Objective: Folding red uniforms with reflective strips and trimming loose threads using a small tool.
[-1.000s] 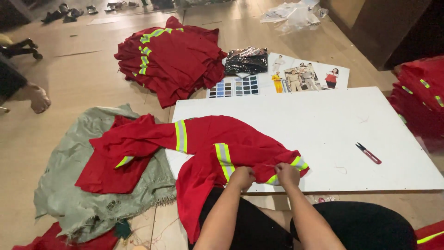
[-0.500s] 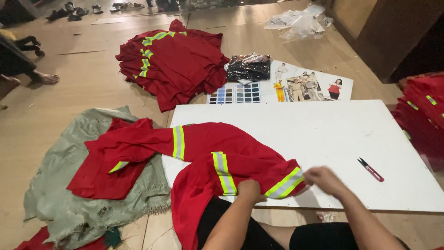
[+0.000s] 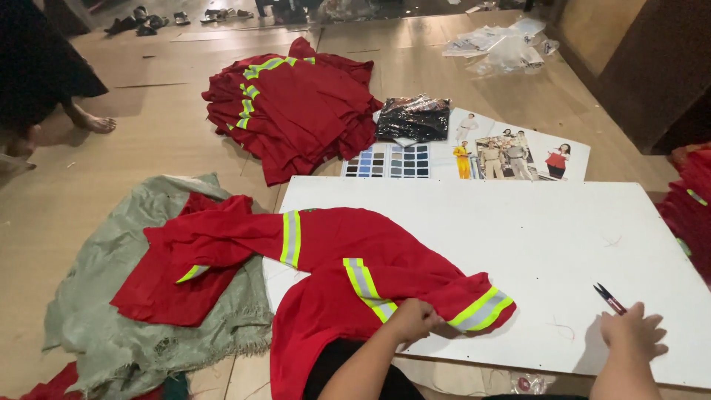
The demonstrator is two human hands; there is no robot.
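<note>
A red work garment (image 3: 326,259) with yellow and grey reflective bands lies across the left part of a white board (image 3: 533,237) on the floor. My left hand (image 3: 412,320) grips the red cloth near a banded sleeve cuff (image 3: 481,310). Off to the right, my right hand (image 3: 631,332) rests on the board with its fingers spread. It touches the near end of small red-handled thread snips (image 3: 609,298), which lie flat on the board.
A pile of red garments (image 3: 292,100) lies beyond the board. Colour swatch cards (image 3: 389,161), a printed picture sheet (image 3: 511,152) and a dark bagged bundle (image 3: 413,118) sit nearby. A grey-green sack (image 3: 141,296) lies left. Another person's bare foot (image 3: 92,122) is far left.
My right hand let go of the sleeve cuff and moved right across the board to the snips. My left hand stayed on the red cloth.
</note>
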